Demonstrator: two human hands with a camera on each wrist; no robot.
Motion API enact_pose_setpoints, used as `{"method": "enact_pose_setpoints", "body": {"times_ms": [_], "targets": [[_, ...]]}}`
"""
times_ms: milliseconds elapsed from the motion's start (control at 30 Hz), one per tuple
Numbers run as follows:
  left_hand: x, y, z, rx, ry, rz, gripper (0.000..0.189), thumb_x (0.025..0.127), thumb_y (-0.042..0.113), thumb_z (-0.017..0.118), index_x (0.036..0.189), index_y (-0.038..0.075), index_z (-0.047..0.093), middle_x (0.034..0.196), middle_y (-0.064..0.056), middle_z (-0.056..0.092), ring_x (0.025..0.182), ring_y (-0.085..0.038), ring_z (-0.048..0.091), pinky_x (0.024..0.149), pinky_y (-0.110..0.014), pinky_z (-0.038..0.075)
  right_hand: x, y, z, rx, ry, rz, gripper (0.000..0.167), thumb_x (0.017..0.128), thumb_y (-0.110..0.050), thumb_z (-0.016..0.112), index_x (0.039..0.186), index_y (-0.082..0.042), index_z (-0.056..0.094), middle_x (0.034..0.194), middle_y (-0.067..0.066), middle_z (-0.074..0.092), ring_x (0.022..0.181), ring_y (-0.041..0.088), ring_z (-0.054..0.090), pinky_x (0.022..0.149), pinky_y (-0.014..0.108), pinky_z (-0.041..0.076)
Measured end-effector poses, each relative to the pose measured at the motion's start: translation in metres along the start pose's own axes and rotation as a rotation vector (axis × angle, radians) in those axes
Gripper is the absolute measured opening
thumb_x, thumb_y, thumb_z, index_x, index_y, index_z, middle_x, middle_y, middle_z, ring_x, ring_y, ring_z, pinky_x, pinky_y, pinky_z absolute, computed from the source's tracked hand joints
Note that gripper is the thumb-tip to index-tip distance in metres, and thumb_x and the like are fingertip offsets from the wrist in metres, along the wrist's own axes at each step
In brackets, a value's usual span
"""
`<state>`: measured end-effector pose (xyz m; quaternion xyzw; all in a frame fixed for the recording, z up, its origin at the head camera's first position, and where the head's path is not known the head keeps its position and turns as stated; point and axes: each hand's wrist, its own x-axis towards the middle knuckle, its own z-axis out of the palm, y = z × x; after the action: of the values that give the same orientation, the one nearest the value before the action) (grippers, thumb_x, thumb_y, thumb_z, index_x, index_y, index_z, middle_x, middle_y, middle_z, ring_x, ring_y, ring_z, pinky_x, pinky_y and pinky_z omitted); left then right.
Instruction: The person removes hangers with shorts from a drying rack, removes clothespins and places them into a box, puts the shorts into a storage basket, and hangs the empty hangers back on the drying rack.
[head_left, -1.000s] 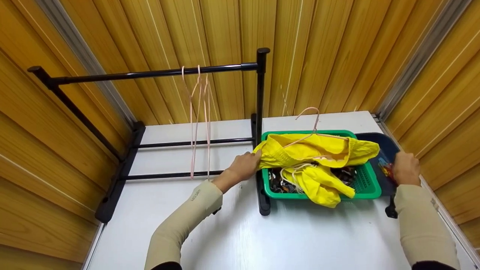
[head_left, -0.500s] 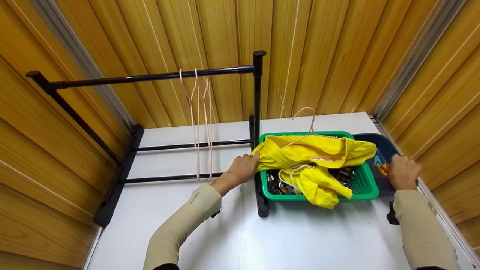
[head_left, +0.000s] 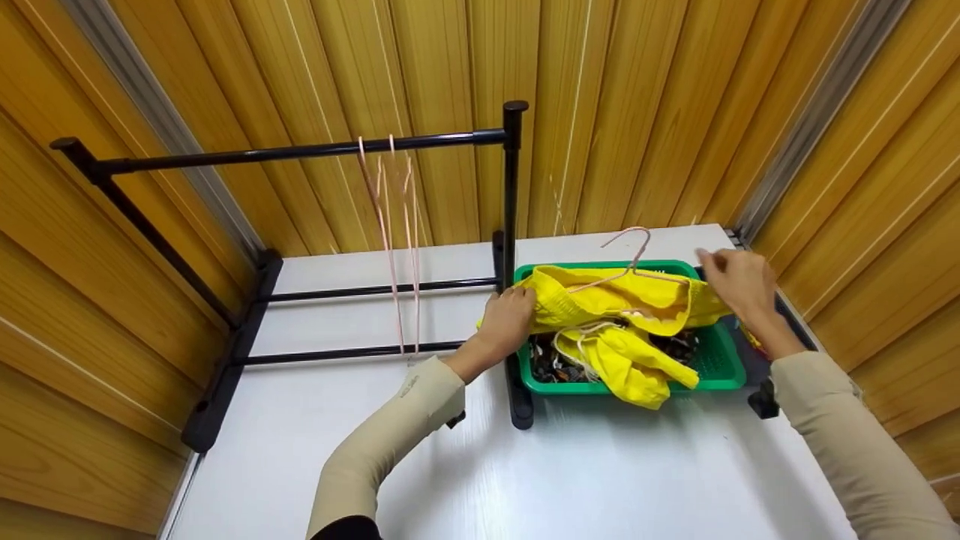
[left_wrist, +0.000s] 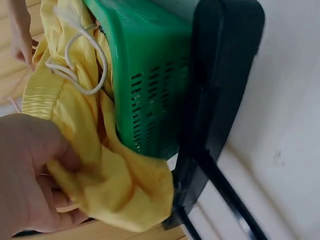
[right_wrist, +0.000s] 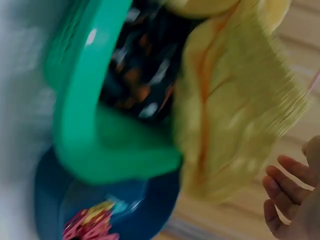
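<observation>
Yellow drawstring shorts point(head_left: 634, 367) lie across a green basket point(head_left: 724, 385), one part drooping over its front rim. A pink hanger point(head_left: 633, 268) sits inside their waistband, its hook sticking up at the back. My left hand point(head_left: 508, 322) pinches the left end of the shorts between thumb and fingers, as the left wrist view also shows. Beside the right end of the shorts, my right hand point(head_left: 746, 285) has its fingers loosely bent. In the right wrist view those fingers point(right_wrist: 285, 192) hold nothing and stay apart from the cloth.
Left of the basket stands a black garment rack point(head_left: 262, 154) with several pink hangers point(head_left: 391, 255) on its bar. A dark blue basin point(right_wrist: 162, 197) holding small red, yellow and blue plastic pieces point(right_wrist: 92, 222) stands right of the basket. Dark small items point(head_left: 555, 367) fill the basket. Wood-patterned walls enclose the table.
My right hand has left the basin and moved up and left to the right end of the shorts. My left hand has shifted slightly right, still gripping the cloth. The hanger's hook has tilted right.
</observation>
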<state>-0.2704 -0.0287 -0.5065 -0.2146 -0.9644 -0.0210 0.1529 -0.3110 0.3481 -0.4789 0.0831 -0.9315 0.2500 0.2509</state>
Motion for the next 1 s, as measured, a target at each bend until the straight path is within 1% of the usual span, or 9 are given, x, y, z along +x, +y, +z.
{"method": "enact_pose_setpoints", "body": {"times_ms": [100, 167, 267, 367, 467, 667, 767, 867, 1000], "targets": [[0.009, -0.005, 0.004, -0.262, 0.028, -0.109, 0.012, 0.098, 0.007, 0.058, 0.106, 0.004, 0.066, 0.101, -0.014, 0.075, 0.093, -0.031, 0.073, 0.075, -0.045, 0.06, 0.003, -0.02, 0.001, 0.074, -0.137, -0.007, 0.039, 0.1, -0.033, 0.064, 0.107, 0.005, 0.074, 0.098, 0.027, 0.072, 0.085, 0.04, 0.065, 0.073, 0.045, 0.049], [0.013, -0.008, 0.005, -0.404, 0.061, -0.189, 0.016, 0.097, 0.003, 0.056, 0.107, 0.003, 0.068, 0.101, -0.017, 0.075, 0.095, -0.034, 0.073, 0.079, -0.048, 0.059, 0.004, -0.028, 0.0, 0.09, -0.245, 0.024, 0.042, 0.101, -0.032, 0.062, 0.12, 0.004, 0.069, 0.115, 0.03, 0.069, 0.103, 0.045, 0.062, 0.086, 0.056, 0.043], [0.016, -0.011, 0.004, -0.524, 0.154, -0.258, 0.018, 0.094, -0.001, 0.056, 0.104, 0.001, 0.071, 0.099, -0.019, 0.076, 0.095, -0.037, 0.073, 0.083, -0.05, 0.058, 0.004, -0.034, -0.002, 0.089, -0.346, 0.097, 0.044, 0.101, -0.03, 0.058, 0.13, 0.003, 0.062, 0.126, 0.032, 0.062, 0.114, 0.047, 0.055, 0.086, 0.059, 0.033], [0.015, -0.012, 0.001, -0.579, 0.244, -0.292, 0.012, 0.091, -0.002, 0.056, 0.091, 0.0, 0.068, 0.087, -0.019, 0.074, 0.086, -0.035, 0.072, 0.077, -0.049, 0.056, 0.004, -0.034, -0.002, 0.12, -0.318, 0.174, 0.045, 0.1, -0.027, 0.053, 0.133, 0.002, 0.06, 0.131, 0.032, 0.06, 0.115, 0.046, 0.053, 0.087, 0.059, 0.032], [0.013, -0.011, -0.002, -0.638, 0.317, -0.309, 0.013, 0.091, -0.002, 0.055, 0.08, 0.001, 0.062, 0.077, -0.016, 0.067, 0.077, -0.033, 0.067, 0.071, -0.046, 0.052, 0.006, -0.033, -0.002, 0.16, -0.228, 0.256, 0.05, 0.101, -0.03, 0.047, 0.137, 0.003, 0.058, 0.136, 0.033, 0.056, 0.122, 0.048, 0.051, 0.099, 0.065, 0.034], [0.01, -0.015, -0.006, -0.693, 0.429, -0.284, 0.019, 0.095, 0.001, 0.052, 0.077, 0.003, 0.058, 0.072, -0.011, 0.057, 0.072, -0.026, 0.057, 0.066, -0.034, 0.043, 0.013, -0.031, -0.001, 0.272, -0.187, 0.473, 0.066, 0.102, -0.044, 0.031, 0.152, 0.0, 0.036, 0.153, 0.033, 0.036, 0.144, 0.048, 0.032, 0.119, 0.061, 0.024], [0.007, -0.018, -0.007, -0.707, 0.423, -0.245, 0.021, 0.097, 0.002, 0.052, 0.078, 0.002, 0.06, 0.071, -0.01, 0.055, 0.071, -0.023, 0.053, 0.066, -0.028, 0.038, 0.014, -0.029, 0.0, 0.325, -0.175, 0.551, 0.067, 0.103, -0.042, 0.024, 0.151, 0.004, 0.034, 0.155, 0.032, 0.036, 0.145, 0.044, 0.033, 0.12, 0.058, 0.026], [0.003, -0.021, -0.009, -0.684, 0.367, -0.229, 0.018, 0.097, 0.003, 0.054, 0.082, 0.002, 0.065, 0.073, -0.01, 0.06, 0.071, -0.022, 0.054, 0.066, -0.029, 0.04, 0.013, -0.028, 0.002, 0.343, -0.116, 0.604, 0.066, 0.102, -0.039, 0.023, 0.145, 0.008, 0.04, 0.146, 0.029, 0.046, 0.133, 0.038, 0.044, 0.113, 0.05, 0.034], [0.0, -0.022, -0.014, -0.59, 0.219, -0.245, 0.013, 0.096, 0.004, 0.055, 0.097, 0.003, 0.069, 0.087, -0.013, 0.07, 0.081, -0.026, 0.064, 0.071, -0.039, 0.052, 0.014, -0.03, 0.004, 0.4, 0.004, 0.646, 0.045, 0.103, -0.034, 0.027, 0.11, 0.001, 0.056, 0.101, 0.012, 0.055, 0.089, 0.018, 0.052, 0.08, 0.029, 0.043]]}}
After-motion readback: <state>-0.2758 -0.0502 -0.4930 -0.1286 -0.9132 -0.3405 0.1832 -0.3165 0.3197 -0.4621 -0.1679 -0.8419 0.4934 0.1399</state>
